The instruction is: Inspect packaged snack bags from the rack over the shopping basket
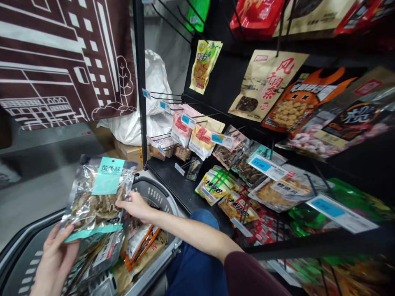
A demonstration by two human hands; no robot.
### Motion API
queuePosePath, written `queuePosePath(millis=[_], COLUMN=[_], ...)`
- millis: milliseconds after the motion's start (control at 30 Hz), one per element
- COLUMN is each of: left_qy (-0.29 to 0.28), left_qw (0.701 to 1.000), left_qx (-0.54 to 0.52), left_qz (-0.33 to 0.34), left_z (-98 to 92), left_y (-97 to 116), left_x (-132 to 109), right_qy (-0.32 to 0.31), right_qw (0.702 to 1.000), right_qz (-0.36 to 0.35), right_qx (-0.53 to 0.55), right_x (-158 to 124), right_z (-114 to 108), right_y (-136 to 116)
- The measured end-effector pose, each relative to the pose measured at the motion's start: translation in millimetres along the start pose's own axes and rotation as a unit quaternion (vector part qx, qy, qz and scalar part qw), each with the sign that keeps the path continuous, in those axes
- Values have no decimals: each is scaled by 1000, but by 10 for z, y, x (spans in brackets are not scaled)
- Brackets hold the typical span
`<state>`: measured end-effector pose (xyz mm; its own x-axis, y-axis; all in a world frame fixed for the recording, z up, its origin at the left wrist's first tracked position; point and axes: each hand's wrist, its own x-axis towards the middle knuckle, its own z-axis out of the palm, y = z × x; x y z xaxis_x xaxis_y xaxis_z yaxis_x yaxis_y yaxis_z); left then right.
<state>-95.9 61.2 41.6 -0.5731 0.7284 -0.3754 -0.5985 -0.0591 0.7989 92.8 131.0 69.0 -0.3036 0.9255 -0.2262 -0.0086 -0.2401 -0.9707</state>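
In the head view, we hold a clear snack bag (pixel 98 211) above the left part of a grey shopping basket (pixel 20 255), with its printed front turned up towards us. The bag lies between our two hands: its lower left corner sits in the left hand (pixel 58 253), and its right edge is in the right hand (pixel 134 205).

Our left hand comes up from the bottom edge, thumb on the front of the bag and fingers curled beneath. Our right hand pinches the bag narrowly, thumb across the front; its bare forearm reaches in from the lower right, over blue trousers (pixel 197 250), out of a maroon sleeve (pixel 247 271).

On the bag's teal label (pixel 108 176) we read 黄鱼酥. Below, an orange-edged packet (pixel 145 248) lies in the basket among others. On the rack to our right, a tan pouch (pixel 247 88) says 风干肉条, yellow-and-green packets (pixel 212 185) say 小米锅巴, a clear packet (pixel 282 191) says 鳕鱼片, and a blue price tag (pixel 268 166) shows 11.50.
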Motion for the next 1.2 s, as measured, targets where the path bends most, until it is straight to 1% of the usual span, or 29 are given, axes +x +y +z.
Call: queuePosePath(millis=[100,233,333,500,633,800,900,967,1200], left_qy=[-4,1,9,-4,-1,-25,-31,-24,-20], left_qw=[1000,1000,1000,1000,1000,999,999,999,1000], left_qx=[5,0,-4,8,12,21,33,31,13], left_qz=[-1,-2,-10,-9,-6,10,17,18,15], left_z=[35,24,5,3,25,40,19,5,33], left_y=[23,6,-8,6,32,48,32,17,14], left_x=[-45,-33,-17,-16,-48,-122,-110,-80,-31], right_qy=[-17,-13,-18,-30,-29,-34,-23,-14,-21], right_qw=[1000,1000,1000,1000,999,999,999,999,999], right_qz=[4,-5,0,-7,15,21,24,22,3], right_qx=[20,-1,-10,-1,7,20,-5,-27,-49], right_x=[-10,4,14,42,67,68,68,74,118], right_z=[-7,-13,-21,-31,-34,-32,-27,-26,-42], right_y=[-24,-4,13,69,121,120,113,119,194])
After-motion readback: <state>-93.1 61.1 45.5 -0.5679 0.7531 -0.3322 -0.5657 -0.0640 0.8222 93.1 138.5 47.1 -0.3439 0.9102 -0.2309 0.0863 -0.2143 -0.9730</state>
